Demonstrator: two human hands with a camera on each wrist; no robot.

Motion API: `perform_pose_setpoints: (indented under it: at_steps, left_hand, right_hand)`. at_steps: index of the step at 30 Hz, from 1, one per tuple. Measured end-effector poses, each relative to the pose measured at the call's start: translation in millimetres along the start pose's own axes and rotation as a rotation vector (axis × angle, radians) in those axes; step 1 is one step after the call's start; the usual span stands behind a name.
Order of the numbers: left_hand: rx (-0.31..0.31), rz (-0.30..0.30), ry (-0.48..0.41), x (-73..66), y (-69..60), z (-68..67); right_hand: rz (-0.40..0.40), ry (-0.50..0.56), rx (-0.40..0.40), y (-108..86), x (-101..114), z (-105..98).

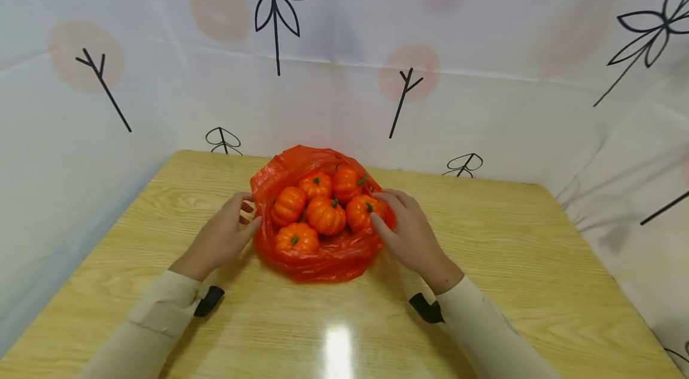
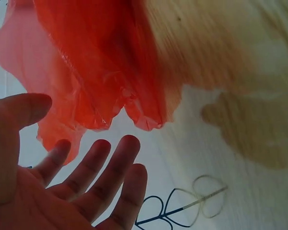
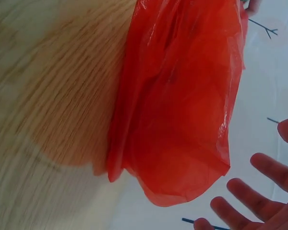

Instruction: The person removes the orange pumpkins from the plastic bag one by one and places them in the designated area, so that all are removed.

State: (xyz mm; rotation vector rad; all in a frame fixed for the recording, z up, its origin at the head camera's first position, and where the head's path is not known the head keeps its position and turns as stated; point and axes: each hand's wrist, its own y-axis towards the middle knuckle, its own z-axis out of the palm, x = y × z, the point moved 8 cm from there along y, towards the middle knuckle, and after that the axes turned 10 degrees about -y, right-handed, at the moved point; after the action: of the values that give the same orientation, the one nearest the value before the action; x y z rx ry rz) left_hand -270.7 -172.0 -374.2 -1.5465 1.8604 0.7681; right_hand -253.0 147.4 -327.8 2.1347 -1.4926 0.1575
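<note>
Evenly, the fingers (image 2: 108, 175) of the left hand (image 1: 228, 232) were spread with gaps between them, slightly bent, and held nothing. The fingers (image 3: 254, 199) of the right hand (image 1: 409, 232) were likewise spread, lightly bent and without a grip. Both wrist views showed the fingertips apart from, but near, the red plastic bag (image 1: 328, 268). In the head view, the hands flanked the bag left and right, palms inward, each thumb on the near side; the right thumb overlapped the outline of a pumpkin. The forearms, in light sleeves (image 1: 145, 331), converged from the lower corners, with a black fitting (image 1: 210, 301) under each wrist.

The bag stood on the wood-grain bench (image 1: 511, 277), about midway across its width and near the far edge. Bench surface extended to the left and right of the bag, and farther on the near side. Beyond the far edge hung a white patterned cloth (image 1: 344, 26).

The bag's mouth faced upward; its rim was roughly round, so a long axis could not be determined. Inside lay six orange pumpkins (image 1: 325, 217), grouped closely. The far-right pumpkin's stem pointed right; the near-left one's stem faced the head camera.
</note>
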Motion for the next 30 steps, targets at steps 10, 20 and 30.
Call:
perform_pose_setpoints:
  at_steps: [10,20,30]
  left_hand:
    - [-0.014,-0.016,0.0,0.9,-1.6,-0.9]
    - [0.006,-0.011,-0.055,2.1,1.1,3.3]
    - [0.157,-0.08,-0.218,21.5,3.4,17.0]
  right_hand:
    - [0.026,0.075,0.011,17.8,-1,11]
    - [-0.002,0.105,0.033,23.5,-8,23]
    - [-0.086,0.094,0.029,18.0,-6,27]
